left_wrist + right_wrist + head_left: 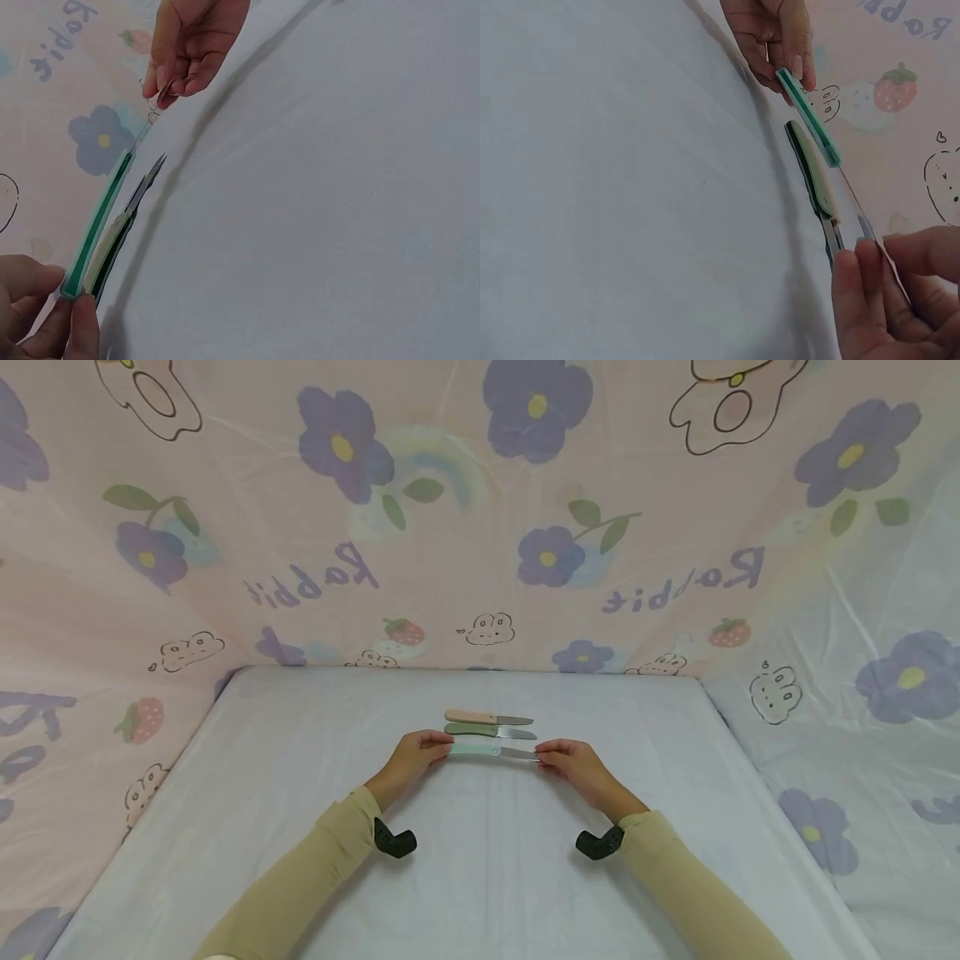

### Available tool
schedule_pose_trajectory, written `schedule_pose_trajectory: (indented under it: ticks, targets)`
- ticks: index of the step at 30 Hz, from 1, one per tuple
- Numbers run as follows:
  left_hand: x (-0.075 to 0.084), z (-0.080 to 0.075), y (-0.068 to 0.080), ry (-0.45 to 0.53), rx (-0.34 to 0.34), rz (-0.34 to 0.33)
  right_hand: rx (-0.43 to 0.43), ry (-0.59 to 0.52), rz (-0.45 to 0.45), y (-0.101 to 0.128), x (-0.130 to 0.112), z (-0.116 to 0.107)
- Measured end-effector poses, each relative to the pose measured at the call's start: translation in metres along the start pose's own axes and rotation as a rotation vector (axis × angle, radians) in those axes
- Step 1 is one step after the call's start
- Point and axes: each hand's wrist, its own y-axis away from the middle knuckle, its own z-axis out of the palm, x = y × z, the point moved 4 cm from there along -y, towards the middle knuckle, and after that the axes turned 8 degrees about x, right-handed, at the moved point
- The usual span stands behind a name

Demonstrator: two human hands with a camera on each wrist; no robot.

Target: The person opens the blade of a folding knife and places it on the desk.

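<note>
The mint knife (pixel 483 749) is pinched at its handle end by the left hand (pixel 411 758) and at its blade tip by the right hand (pixel 573 764), nearest in the row. Judged: placement; level lowering onto the tabletop (pixel 480 877) is needed.

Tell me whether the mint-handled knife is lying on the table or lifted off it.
Cannot tell. The left hand pinches the mint-handled knife by its handle end, the right hand by its blade tip; whether it is lifted is unclear.

Three knives (pixel 491 734), two hands (pixel 411 758).
</note>
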Motion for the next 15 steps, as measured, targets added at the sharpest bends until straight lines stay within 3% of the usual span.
schedule_pose_trajectory:
  ticks: [15]
  targets:
    - [-0.001,0.002,-0.013,-0.012,0.08,0.006,-0.027,-0.042,0.064,-0.019,-0.002,0.005]
